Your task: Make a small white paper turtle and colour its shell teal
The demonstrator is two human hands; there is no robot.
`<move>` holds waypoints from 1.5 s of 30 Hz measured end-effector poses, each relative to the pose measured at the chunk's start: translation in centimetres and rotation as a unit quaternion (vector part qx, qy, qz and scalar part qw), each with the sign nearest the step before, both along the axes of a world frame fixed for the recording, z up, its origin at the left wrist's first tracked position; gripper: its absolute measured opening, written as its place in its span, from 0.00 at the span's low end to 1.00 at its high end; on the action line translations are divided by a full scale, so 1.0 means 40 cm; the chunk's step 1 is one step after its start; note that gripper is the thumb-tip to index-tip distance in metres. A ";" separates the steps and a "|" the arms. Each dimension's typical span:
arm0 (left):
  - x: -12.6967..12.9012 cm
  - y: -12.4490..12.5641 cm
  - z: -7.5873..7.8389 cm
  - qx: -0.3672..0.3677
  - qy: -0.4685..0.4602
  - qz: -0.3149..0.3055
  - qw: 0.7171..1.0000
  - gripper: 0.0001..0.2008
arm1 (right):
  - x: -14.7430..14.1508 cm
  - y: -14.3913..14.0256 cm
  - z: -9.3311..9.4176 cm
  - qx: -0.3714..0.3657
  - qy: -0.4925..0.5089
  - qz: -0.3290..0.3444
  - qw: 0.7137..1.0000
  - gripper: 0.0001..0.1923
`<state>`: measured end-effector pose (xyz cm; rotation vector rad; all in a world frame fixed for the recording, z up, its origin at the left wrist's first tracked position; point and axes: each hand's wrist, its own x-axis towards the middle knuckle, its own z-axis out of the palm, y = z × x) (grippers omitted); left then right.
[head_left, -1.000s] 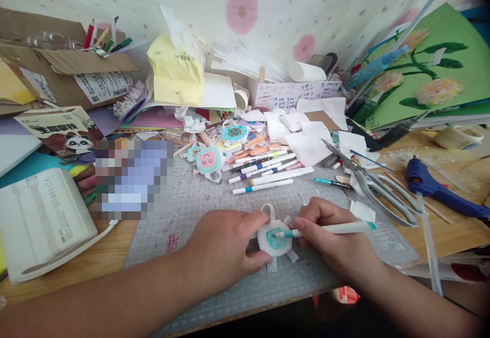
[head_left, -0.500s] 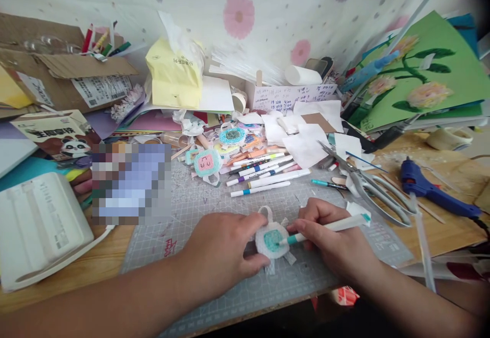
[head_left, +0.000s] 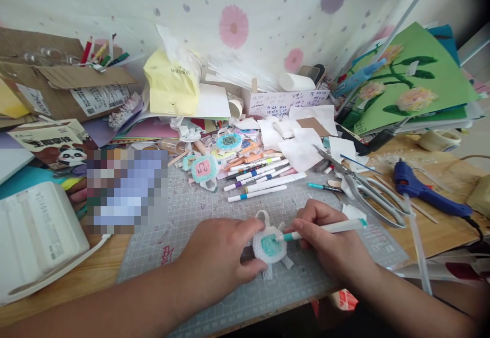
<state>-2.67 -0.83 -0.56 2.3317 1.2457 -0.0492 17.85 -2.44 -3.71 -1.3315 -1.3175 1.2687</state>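
My left hand (head_left: pixel 224 248) pinches the left edge of a small white textured craft piece (head_left: pixel 280 254) with a loop at its top and tabs sticking out. Teal colour fills a rounded patch (head_left: pixel 269 245) in its middle. My right hand (head_left: pixel 325 236) grips a white marker with a teal band (head_left: pixel 340 225), its tip touching the teal patch. The piece rests on a grey cutting mat (head_left: pixel 161 271). Farther back lies a similar piece with a pink centre and teal border (head_left: pixel 204 168), beside a rounder blue one (head_left: pixel 228 142).
Several markers (head_left: pixel 256 192) lie behind my hands. Large scissors (head_left: pixel 367 190) and a blue glue gun (head_left: pixel 429 190) are at the right. A white box-shaped device (head_left: pixel 42 236) with a cable stands left, near a panda carton (head_left: pixel 57 141). Paper scraps (head_left: pixel 302 149) cover the back.
The marker tip has shifted up and left on the teal patch, and the marker lies flatter. My left hand keeps its hold. The whole view has tilted slightly upward.
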 end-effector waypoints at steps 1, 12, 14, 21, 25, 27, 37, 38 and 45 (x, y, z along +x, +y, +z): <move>0.000 0.001 0.001 -0.001 0.002 0.001 1.000 0.21 | 0.000 0.000 0.001 0.000 -0.001 -0.001 1.000 0.13; 0.004 0.001 0.013 -0.018 0.006 0.002 1.000 0.21 | -0.002 0.000 0.007 -0.004 -0.022 0.017 1.000 0.13; 0.003 0.002 0.013 -0.021 0.006 0.000 1.000 0.21 | -0.002 0.000 0.008 -0.001 -0.025 0.017 1.000 0.14; 0.004 0.008 0.015 -0.031 0.004 0.005 1.000 0.21 | -0.009 -0.007 0.016 -0.005 -0.024 0.031 0.999 0.13; 0.004 0.004 0.016 -0.035 -0.004 0.010 0.999 0.20 | -0.018 -0.006 0.019 -0.012 -0.032 0.029 0.999 0.13; 0.003 0.001 0.017 -0.034 -0.009 0.009 0.999 0.19 | -0.021 -0.006 0.019 -0.011 -0.044 0.029 0.999 0.13; 0.001 0.004 0.012 -0.023 -0.004 -0.002 1.000 0.20 | -0.018 0.000 0.016 0.005 -0.062 -0.016 0.998 0.14; 0.000 0.003 0.007 -0.018 -0.004 -0.003 1.000 0.20 | -0.017 0.001 0.016 0.006 -0.059 -0.020 0.998 0.14; 0.000 -0.001 -0.001 0.003 -0.009 0.001 1.000 0.20 | -0.008 0.006 0.008 0.006 -0.030 -0.035 0.999 0.13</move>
